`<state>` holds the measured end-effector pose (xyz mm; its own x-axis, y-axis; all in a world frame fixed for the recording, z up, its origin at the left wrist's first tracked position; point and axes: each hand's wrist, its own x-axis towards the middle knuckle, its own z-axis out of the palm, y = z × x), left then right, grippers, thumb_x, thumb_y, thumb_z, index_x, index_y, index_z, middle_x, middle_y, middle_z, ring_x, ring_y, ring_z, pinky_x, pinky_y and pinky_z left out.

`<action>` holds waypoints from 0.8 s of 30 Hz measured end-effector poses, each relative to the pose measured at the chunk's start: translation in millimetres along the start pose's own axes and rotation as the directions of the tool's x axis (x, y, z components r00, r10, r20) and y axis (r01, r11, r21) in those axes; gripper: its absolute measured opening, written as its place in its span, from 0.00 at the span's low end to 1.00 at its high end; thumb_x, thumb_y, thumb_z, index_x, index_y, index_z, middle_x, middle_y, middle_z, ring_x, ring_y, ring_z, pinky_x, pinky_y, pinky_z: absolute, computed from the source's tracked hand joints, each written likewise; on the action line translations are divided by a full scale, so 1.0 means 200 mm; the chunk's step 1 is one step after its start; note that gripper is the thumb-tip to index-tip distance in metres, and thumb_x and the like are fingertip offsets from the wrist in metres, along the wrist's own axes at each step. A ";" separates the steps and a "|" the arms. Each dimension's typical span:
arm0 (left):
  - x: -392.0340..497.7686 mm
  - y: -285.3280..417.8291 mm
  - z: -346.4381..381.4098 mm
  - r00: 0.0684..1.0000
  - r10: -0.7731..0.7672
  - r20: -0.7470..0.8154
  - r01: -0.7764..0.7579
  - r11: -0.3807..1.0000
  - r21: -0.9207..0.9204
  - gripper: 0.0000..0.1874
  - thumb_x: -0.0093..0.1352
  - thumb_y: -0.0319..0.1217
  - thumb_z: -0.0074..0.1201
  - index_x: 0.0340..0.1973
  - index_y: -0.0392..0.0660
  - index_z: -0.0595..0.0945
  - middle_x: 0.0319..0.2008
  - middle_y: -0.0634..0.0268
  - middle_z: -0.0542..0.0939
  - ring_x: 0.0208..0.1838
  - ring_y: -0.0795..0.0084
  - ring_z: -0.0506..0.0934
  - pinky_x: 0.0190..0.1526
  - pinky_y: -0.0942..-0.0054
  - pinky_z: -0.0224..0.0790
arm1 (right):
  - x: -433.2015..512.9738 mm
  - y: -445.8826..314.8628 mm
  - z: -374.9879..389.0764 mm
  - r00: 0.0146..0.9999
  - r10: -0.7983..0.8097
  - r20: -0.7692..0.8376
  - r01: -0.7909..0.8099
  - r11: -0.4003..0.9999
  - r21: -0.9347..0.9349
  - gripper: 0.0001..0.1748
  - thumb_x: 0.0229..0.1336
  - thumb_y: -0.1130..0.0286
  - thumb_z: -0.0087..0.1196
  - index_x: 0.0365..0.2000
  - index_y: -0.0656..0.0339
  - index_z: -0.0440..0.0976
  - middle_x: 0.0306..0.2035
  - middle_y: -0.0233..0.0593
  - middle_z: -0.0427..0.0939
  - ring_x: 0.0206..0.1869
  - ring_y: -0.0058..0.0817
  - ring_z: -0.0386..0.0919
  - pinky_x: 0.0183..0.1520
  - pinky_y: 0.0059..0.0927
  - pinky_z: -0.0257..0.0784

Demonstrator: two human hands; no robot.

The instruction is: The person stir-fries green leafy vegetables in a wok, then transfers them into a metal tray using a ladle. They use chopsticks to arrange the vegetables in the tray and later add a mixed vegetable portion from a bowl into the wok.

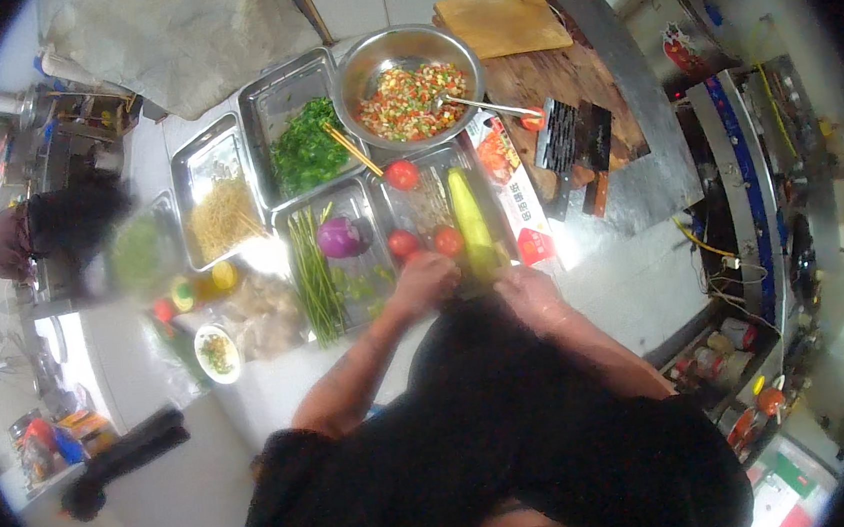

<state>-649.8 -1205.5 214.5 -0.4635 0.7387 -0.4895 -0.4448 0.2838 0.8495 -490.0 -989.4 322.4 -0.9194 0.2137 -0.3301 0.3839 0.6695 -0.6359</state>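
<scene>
My left hand [427, 284], fingers curled, is at the near edge of a metal tray [420, 160], just below two tomatoes [449, 241]. My right hand [530, 293] is also curled, by the near end of a long pale-green peeled vegetable [470, 210] in that tray. Blur and the hands themselves hide whether either grips anything. Another tomato [401, 175] lies farther up the tray. To the left, a second tray [357, 194] holds a purple onion [341, 237] and long green stalks [310, 273].
Diced vegetables and a spoon [487, 104] fill part of a steel bowl [344, 63]. Chopsticks [352, 149] rest over chopped greens [307, 153]. Two cleavers [558, 139] lie on the right, beside a printed box [510, 195] and a wooden board [503, 23]. A small white bowl [217, 354] sits left.
</scene>
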 end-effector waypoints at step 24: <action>0.65 -0.09 2.37 0.862 -0.116 0.493 0.059 0.990 0.130 0.13 0.79 0.37 0.60 0.51 0.41 0.82 0.45 0.61 0.85 0.42 0.72 0.83 0.49 0.71 0.80 | -1.87 2.18 -0.40 0.860 0.467 -0.205 -0.463 0.883 0.071 0.21 0.69 0.60 0.61 0.55 0.60 0.81 0.54 0.57 0.84 0.57 0.54 0.82 0.61 0.52 0.78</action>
<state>-338.4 -824.9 228.2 0.0300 0.9054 -0.4234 -0.3677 0.4039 0.8376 13.8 -721.0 224.8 -0.6288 0.6426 -0.4379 0.7710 0.4423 -0.4582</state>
